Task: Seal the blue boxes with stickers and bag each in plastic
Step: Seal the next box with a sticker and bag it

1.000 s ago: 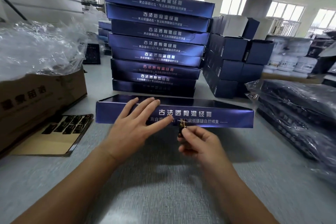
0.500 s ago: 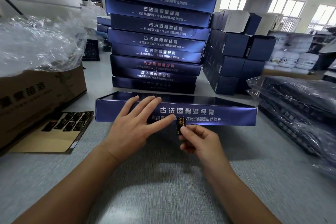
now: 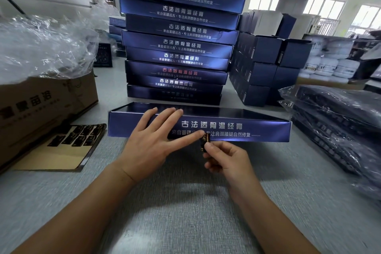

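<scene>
A flat blue box [image 3: 237, 128] with white lettering lies on the grey table in front of me. My left hand [image 3: 152, 140] rests flat against its front face, fingers straight, thumb stretched toward the middle of the lower edge. My right hand [image 3: 224, 159] pinches a small dark sticker [image 3: 205, 140] and holds it upright against the box's front lower edge, just right of my left thumb tip. A sticker sheet [image 3: 76, 137] with several dark stickers lies at the left.
A tall stack of blue boxes [image 3: 179, 43] stands right behind. A cardboard carton [image 3: 41, 105] with clear plastic bags [image 3: 43, 47] sits at the left. Bagged boxes [image 3: 338, 117] are piled at the right. Smaller dark boxes [image 3: 266, 62] stand behind right.
My right hand has raised the sticker slightly toward the box's front face. My left hand stays pressed on the box. The view has shifted a little closer.
</scene>
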